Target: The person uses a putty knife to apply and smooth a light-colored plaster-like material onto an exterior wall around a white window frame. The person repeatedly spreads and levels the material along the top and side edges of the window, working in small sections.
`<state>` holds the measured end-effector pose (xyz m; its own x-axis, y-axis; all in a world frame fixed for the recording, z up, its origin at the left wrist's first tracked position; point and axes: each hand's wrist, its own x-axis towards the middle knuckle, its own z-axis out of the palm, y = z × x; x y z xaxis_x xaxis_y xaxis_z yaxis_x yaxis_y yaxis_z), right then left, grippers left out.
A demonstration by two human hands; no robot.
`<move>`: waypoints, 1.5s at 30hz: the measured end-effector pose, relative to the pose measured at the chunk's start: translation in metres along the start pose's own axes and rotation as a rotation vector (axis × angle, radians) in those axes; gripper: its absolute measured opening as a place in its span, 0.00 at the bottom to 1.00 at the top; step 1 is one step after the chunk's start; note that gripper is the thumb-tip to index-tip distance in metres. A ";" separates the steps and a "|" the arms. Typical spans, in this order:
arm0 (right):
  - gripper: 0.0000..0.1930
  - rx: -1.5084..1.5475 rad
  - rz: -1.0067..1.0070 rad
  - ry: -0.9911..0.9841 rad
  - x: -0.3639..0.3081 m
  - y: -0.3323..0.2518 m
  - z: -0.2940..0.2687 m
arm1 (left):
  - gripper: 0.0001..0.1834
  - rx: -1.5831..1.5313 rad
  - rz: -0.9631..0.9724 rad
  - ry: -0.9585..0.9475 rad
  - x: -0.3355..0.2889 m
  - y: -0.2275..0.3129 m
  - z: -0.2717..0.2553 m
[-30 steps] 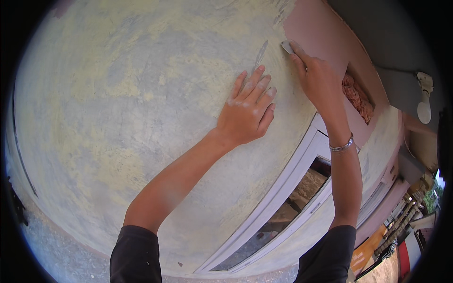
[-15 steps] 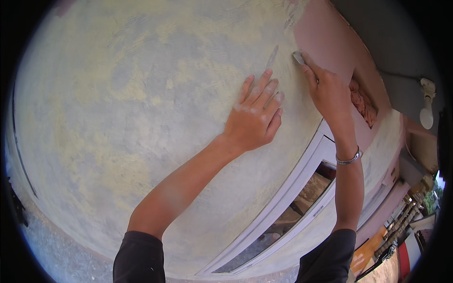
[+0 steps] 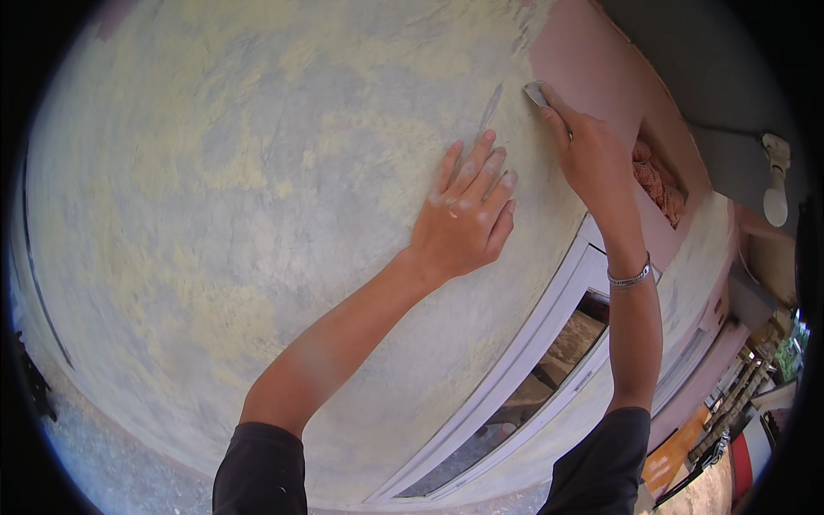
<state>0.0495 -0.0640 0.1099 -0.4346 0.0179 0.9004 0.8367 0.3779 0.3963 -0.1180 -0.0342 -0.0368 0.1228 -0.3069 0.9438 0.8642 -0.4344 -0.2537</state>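
My left hand lies on a patchy grey and pale-yellow wall, fingers stretched and slightly spread, with pale smudges over the knuckles and fingertips. Just past its fingertips is a narrow, pointed grey mark on the wall. To the right, my right hand is closed around a small putty knife. Only the knife's metal end shows; the palm and fingers hide its handle. Its edge is at the wall surface near the border with a pink painted band; firm contact cannot be made out.
A white-framed window stands below and between my forearms. Right of my right hand, an opening in the pink band holds reddish, textured material. A white bulb on a holder hangs from the dark overhang at the far right.
My right hand and the putty knife have shifted slightly left and up along the wall. My left hand stays in nearly the same place; the whole view has moved a little.
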 end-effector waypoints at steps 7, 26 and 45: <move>0.20 -0.042 -0.039 0.048 0.007 0.001 0.009 | 0.16 -0.005 -0.002 0.008 0.000 -0.001 -0.001; 0.21 -0.015 -0.072 0.084 0.030 -0.009 -0.002 | 0.16 -0.038 0.032 -0.020 0.000 -0.002 -0.001; 0.22 0.037 0.036 0.080 0.053 -0.026 -0.003 | 0.15 -0.173 0.001 -0.037 -0.039 0.012 -0.049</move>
<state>0.0061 -0.0758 0.1482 -0.3755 -0.0416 0.9259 0.8378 0.4120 0.3582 -0.1367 -0.0692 -0.0866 0.1447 -0.2774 0.9498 0.7673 -0.5746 -0.2847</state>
